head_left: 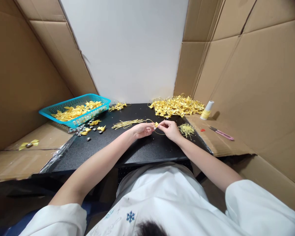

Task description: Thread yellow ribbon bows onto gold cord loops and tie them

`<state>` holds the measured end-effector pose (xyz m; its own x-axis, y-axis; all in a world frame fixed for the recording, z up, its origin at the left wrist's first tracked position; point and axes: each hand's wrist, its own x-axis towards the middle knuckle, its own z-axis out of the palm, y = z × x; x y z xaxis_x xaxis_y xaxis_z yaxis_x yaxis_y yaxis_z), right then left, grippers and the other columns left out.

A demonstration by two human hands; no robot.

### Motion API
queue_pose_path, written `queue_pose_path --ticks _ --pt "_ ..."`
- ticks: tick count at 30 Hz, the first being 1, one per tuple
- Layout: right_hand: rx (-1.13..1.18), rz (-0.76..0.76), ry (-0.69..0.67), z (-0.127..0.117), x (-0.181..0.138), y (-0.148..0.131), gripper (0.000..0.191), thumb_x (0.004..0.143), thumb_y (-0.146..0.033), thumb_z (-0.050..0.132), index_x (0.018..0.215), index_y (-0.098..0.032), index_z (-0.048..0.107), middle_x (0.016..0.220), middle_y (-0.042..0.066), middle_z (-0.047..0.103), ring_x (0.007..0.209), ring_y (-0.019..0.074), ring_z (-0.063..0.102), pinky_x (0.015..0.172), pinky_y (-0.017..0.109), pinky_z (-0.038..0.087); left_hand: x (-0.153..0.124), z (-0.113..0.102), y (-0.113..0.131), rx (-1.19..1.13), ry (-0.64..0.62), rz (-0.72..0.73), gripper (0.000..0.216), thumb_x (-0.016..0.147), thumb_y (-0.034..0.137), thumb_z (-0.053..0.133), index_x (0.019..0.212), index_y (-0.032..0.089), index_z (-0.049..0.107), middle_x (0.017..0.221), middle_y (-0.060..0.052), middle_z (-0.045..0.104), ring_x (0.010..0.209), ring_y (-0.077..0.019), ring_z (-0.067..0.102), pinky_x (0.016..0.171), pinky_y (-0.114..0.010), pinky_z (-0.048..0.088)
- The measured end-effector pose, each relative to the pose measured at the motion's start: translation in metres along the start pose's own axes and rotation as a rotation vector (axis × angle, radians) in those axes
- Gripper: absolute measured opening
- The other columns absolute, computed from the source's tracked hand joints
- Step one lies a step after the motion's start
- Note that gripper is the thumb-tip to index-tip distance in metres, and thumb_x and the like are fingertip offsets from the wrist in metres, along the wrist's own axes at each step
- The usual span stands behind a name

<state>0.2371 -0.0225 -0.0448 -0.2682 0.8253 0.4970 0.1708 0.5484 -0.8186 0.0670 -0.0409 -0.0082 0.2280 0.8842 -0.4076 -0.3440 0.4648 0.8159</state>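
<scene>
Over the middle of the black table [137, 150], my left hand [143, 130] and my right hand [170, 128] meet, both pinched on a small yellow ribbon bow [156, 124]. A thin gold thread [159, 132] loops down from the bow between the two hands. Just beyond my left hand lies a bundle of cut gold threads [126, 124]. A large heap of yellow ribbon bows [177, 105] lies at the back right of the table.
A teal basket [64, 113] with yellow bows stands at the back left, with small silver pieces [81, 130] and loose bows before it. A thread spool [206, 110], pink scissors [221, 132] and thread scraps [186, 129] lie right. Cardboard walls enclose both sides.
</scene>
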Motion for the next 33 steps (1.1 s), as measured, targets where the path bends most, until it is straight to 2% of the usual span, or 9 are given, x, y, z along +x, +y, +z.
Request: queue_pose_path --ticks 8,15,21,27,33 --pt "-0.006 0.018 0.009 0.002 -0.001 0.001 0.034 0.074 -0.048 0.064 0.073 -0.015 0.068 0.067 0.004 0.067 0.058 0.0130 0.054 0.057 0.026 0.043 0.001 -0.001 -0.001 0.008 -0.008 0.014 0.017 0.076 -0.004 0.063 0.076 0.013 0.060 0.060 0.001 0.061 0.051 -0.0052 0.059 0.048 -0.011 0.047" --pt "-0.110 -0.007 0.023 0.000 -0.003 -0.010 0.021 0.080 -0.035 0.054 0.073 -0.017 0.062 0.055 -0.003 0.050 0.051 0.0106 0.041 0.052 0.024 0.034 0.001 0.000 0.000 0.001 -0.009 0.054 0.019 0.074 -0.003 0.066 0.080 0.014 0.059 0.063 0.001 0.063 0.053 -0.0053 0.060 0.050 -0.011 0.047" --pt "-0.183 -0.075 -0.006 -0.002 -0.005 -0.018 0.017 0.084 -0.027 0.045 0.076 -0.019 0.058 0.066 0.000 0.057 0.058 0.0132 0.048 0.058 0.025 0.038 0.000 0.002 0.000 0.011 0.009 0.062 0.018 0.077 -0.005 0.056 0.078 0.013 0.059 0.060 0.000 0.062 0.051 -0.0057 0.058 0.050 -0.012 0.045" --pt "-0.260 -0.140 -0.009 -0.002 -0.006 -0.020 0.015 0.084 -0.021 0.044 0.074 -0.020 0.056 0.073 0.003 0.060 0.069 0.0167 0.052 0.068 0.028 0.040 -0.002 0.004 0.000 0.035 0.023 0.074 0.019 0.080 -0.004 0.053 0.073 0.012 0.058 0.057 0.000 0.060 0.049 -0.0058 0.057 0.048 -0.012 0.044" --pt "-0.296 -0.165 -0.024 -0.001 -0.007 -0.018 0.015 0.084 -0.019 0.044 0.073 -0.020 0.053 0.075 0.004 0.061 0.071 0.0176 0.053 0.071 0.029 0.040 -0.002 0.006 -0.002 0.042 0.034 0.084 0.021 0.080 -0.006 0.052 0.071 0.012 0.059 0.053 0.001 0.057 0.047 -0.0056 0.057 0.047 -0.011 0.043"
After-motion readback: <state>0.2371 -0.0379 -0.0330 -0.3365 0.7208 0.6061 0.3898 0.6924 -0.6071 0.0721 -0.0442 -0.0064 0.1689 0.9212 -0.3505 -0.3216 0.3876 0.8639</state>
